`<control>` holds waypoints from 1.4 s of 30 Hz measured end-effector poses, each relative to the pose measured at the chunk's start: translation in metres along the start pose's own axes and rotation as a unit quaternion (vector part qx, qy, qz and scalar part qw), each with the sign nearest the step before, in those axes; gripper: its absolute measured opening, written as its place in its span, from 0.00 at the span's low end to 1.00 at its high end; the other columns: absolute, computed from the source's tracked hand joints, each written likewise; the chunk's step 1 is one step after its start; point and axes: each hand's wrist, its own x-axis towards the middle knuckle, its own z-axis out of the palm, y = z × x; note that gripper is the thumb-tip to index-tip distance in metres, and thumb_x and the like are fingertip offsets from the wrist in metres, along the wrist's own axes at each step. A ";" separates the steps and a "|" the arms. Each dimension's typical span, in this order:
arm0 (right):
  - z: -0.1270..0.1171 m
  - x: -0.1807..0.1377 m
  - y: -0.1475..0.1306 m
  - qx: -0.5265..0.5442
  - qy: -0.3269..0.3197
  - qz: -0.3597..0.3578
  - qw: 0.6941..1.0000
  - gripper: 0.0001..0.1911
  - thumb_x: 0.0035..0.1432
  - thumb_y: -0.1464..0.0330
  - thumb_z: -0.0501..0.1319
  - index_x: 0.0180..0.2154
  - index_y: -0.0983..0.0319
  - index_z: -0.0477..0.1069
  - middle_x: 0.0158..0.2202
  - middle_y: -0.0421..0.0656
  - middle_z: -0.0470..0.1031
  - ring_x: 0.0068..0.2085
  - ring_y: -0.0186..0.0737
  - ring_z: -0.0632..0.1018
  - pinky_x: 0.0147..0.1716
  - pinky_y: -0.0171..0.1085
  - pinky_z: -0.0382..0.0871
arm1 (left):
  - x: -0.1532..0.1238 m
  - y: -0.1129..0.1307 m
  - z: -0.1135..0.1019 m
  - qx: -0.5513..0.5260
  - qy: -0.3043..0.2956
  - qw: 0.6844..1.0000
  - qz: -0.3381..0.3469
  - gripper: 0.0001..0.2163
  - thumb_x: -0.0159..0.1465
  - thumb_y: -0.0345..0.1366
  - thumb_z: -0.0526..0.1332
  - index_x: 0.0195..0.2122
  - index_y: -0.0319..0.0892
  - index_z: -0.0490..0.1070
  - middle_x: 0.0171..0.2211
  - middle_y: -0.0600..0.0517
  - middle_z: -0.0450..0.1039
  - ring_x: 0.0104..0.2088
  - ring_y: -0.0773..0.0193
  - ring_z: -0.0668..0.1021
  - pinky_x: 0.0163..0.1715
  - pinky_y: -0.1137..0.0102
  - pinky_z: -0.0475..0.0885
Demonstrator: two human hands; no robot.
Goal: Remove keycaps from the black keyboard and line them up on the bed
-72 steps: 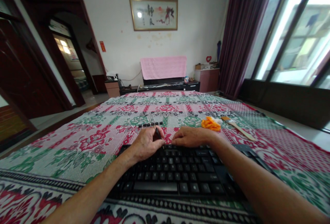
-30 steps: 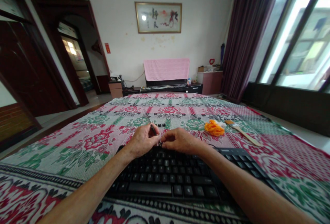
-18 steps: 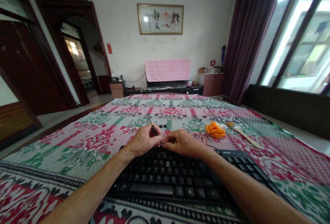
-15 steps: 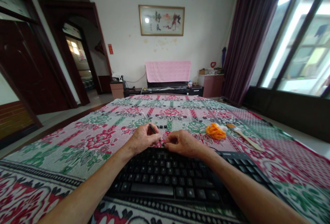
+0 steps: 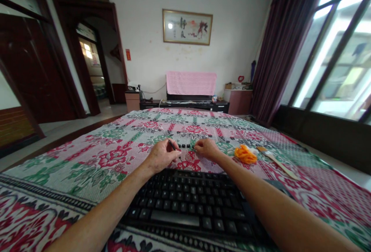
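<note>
Two hands reach past a black keyboard [image 5: 191,201] that lies near the viewer on a worktop covered with a flowered cloth [image 5: 87,167] in red, green and white. The left hand [image 5: 161,157] rests on the cloth just beyond the keyboard's far edge, its fingers curled shut around a thin dark tool [image 5: 172,145] whose tip sticks up and away to the far left. The right hand [image 5: 206,149] lies a little farther out, palm down, with its fingertips drawn together at the right end of a short row of small black keycaps [image 5: 183,146]. Whether it has one of them pinched cannot be made out. The keycaps sit on the cloth between the two hands, just beyond the left hand's knuckles and apart from the keyboard.

To the right of the right hand, an orange rag [image 5: 245,154] lies bunched up, and just beyond it a brush [image 5: 276,162] with a pale wooden handle lies flat, pointing near-right.
</note>
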 end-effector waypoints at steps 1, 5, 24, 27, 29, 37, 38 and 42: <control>0.003 0.004 0.002 -0.005 0.001 0.007 1.000 0.13 0.49 0.67 0.54 0.29 0.64 0.76 0.22 0.40 0.73 0.24 0.31 0.69 0.22 0.29 0.54 | 0.000 -0.001 0.000 0.000 -0.001 1.000 0.003 0.07 0.49 0.34 0.61 0.28 0.40 0.63 0.18 0.58 0.67 0.18 0.71 0.72 0.19 0.77 0.66; 0.008 0.012 0.006 -0.027 -0.005 0.013 1.000 0.13 0.49 0.67 0.54 0.28 0.64 0.76 0.20 0.40 0.72 0.22 0.30 0.68 0.21 0.29 0.52 | 0.002 -0.003 0.000 0.003 0.004 1.000 0.013 0.07 0.49 0.33 0.61 0.28 0.40 0.64 0.17 0.58 0.68 0.17 0.71 0.72 0.18 0.77 0.65; -0.004 0.009 0.007 -0.036 -0.039 -0.007 0.999 0.13 0.45 0.74 0.52 0.24 0.66 0.75 0.16 0.39 0.69 0.20 0.29 0.66 0.21 0.28 0.54 | -0.004 0.001 0.007 0.024 -0.027 0.999 0.009 0.07 0.49 0.33 0.60 0.29 0.41 0.64 0.19 0.57 0.69 0.19 0.70 0.73 0.19 0.76 0.65; -0.014 -0.001 0.006 -0.012 -0.056 0.015 0.998 0.15 0.45 0.75 0.52 0.32 0.66 0.76 0.20 0.40 0.73 0.22 0.30 0.69 0.22 0.28 0.57 | -0.007 0.004 0.013 0.024 -0.040 0.999 0.012 0.07 0.49 0.34 0.60 0.29 0.41 0.64 0.19 0.57 0.69 0.20 0.70 0.73 0.20 0.76 0.65; -0.021 -0.013 0.005 0.010 -0.087 0.025 0.996 0.16 0.45 0.74 0.53 0.35 0.65 0.76 0.23 0.41 0.75 0.24 0.31 0.71 0.23 0.28 0.59 | -0.009 0.007 0.017 0.005 -0.061 0.998 0.008 0.07 0.50 0.34 0.60 0.29 0.41 0.63 0.20 0.57 0.69 0.21 0.69 0.73 0.21 0.76 0.66; -0.040 -0.060 -0.007 -0.026 -0.109 -0.039 0.993 0.15 0.47 0.73 0.51 0.30 0.63 0.77 0.27 0.43 0.77 0.28 0.34 0.73 0.27 0.29 0.60 | -0.014 0.008 0.026 0.022 -0.097 0.995 0.027 0.06 0.49 0.31 0.60 0.30 0.40 0.64 0.20 0.57 0.67 0.21 0.71 0.71 0.21 0.77 0.64; -0.041 -0.062 -0.008 -0.031 -0.110 -0.041 0.993 0.15 0.47 0.73 0.51 0.29 0.63 0.77 0.26 0.43 0.77 0.27 0.34 0.72 0.27 0.30 0.59 | -0.015 0.007 0.026 0.022 -0.102 0.994 0.025 0.07 0.49 0.31 0.59 0.30 0.40 0.64 0.20 0.57 0.67 0.22 0.71 0.71 0.22 0.77 0.64; -0.038 -0.064 -0.008 -0.036 -0.100 -0.039 0.994 0.14 0.47 0.73 0.51 0.27 0.63 0.76 0.26 0.43 0.76 0.27 0.34 0.71 0.27 0.30 0.58 | -0.016 0.007 0.025 0.023 -0.121 0.992 0.018 0.06 0.50 0.31 0.59 0.30 0.40 0.64 0.21 0.57 0.67 0.22 0.70 0.72 0.23 0.76 0.65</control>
